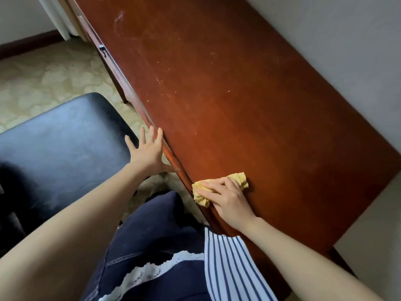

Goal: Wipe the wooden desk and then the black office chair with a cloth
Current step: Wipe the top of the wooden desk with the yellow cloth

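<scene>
1. Our right hand [227, 200] lies palm down on the yellow cloth [239, 178], fingers bent over the bunched fabric and holding it against the wood. The cloth sits on the table [238, 94] just inside its front edge, at the end nearest us.
2. Our left hand [147, 153] holds nothing. Its fingers are spread and straight, and the thumb side rests along the table's front edge, as if bracing us.
3. Both arms reach forward and down. The right forearm crosses the near corner of the table with the wrist low. The left arm is stretched out between the table and the chair [65, 137].
4. We judge the step in hand to be wiping the table, and it looks barely begun. Pale smudges [119, 20] and specks show across the far half.
5. To do it well, we would open the cloth flatter so more of it meets the wood. We would then press evenly and work in long overlapping strokes from the wall [336, 40] side towards us, lifting dust rather than pushing it off the edge.
6. The far end calls for leaning or stepping along, since it lies well apart from our right hand.
7. The black chair stands just beside our left arm on the patterned carpet [54, 77], and its seat has yet to be wiped.
</scene>
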`<state>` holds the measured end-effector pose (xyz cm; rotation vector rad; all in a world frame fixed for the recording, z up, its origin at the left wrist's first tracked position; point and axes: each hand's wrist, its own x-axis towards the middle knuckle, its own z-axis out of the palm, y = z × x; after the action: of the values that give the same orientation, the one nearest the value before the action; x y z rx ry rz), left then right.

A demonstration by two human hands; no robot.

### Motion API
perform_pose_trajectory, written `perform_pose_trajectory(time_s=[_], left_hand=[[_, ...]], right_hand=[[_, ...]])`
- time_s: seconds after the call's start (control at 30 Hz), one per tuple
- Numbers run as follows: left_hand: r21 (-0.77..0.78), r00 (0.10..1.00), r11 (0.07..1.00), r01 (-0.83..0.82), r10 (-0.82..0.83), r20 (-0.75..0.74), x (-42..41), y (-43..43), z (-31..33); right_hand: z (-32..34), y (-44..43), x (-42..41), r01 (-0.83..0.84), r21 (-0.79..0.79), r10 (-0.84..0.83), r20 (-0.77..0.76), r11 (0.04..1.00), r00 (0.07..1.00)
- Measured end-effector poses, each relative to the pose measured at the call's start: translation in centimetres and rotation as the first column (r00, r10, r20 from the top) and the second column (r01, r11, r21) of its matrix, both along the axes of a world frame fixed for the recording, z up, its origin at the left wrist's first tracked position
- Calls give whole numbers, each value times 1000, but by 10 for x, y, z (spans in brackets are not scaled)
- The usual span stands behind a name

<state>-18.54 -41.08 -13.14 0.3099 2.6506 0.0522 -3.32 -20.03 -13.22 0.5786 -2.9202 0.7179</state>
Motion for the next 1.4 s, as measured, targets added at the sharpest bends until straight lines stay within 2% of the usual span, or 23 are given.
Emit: perform_pose_trajectory(time_s=[0.23,0.33,0.53,0.7,0.77,0.87,0.97,1.1,1.27,1.4], left_hand=[[119,984,993,27,-6,-177,-1,-6,-9],[190,984,982,0,34,-172,-13,-20,-8],[205,986,979,-20,53,-156,-62,-59,2],[191,993,981,-33,54,-108,-90,-84,8],[172,997,985,-33,44,-64,-99,-94,11],[132,999,991,3,4,-52,-115,-106,16],[148,999,989,18,-11,-51,-128,-106,22],[169,995,982,85,-76,-59,-135,-89,26],[138,975,966,221,-219,-26,-129,-50,24],[98,960,955,279,-281,13,-121,-18,24]], right_hand=[[3,2,-31,-97,71,95,41,993,995],[5,-12,-67,-103,67,96,92,992,991],[18,-58,-166,-61,97,35,246,993,969],[18,-94,-241,71,204,-127,274,976,953],[15,-113,-261,186,217,-236,235,958,943],[9,-140,-279,398,173,-428,209,901,879],[0,-152,-274,420,140,-440,180,897,880],[2,-141,-243,305,91,-316,153,948,936],[-1,-120,-180,438,58,-441,59,897,896],[-1,-92,-141,455,53,-456,16,889,890]])
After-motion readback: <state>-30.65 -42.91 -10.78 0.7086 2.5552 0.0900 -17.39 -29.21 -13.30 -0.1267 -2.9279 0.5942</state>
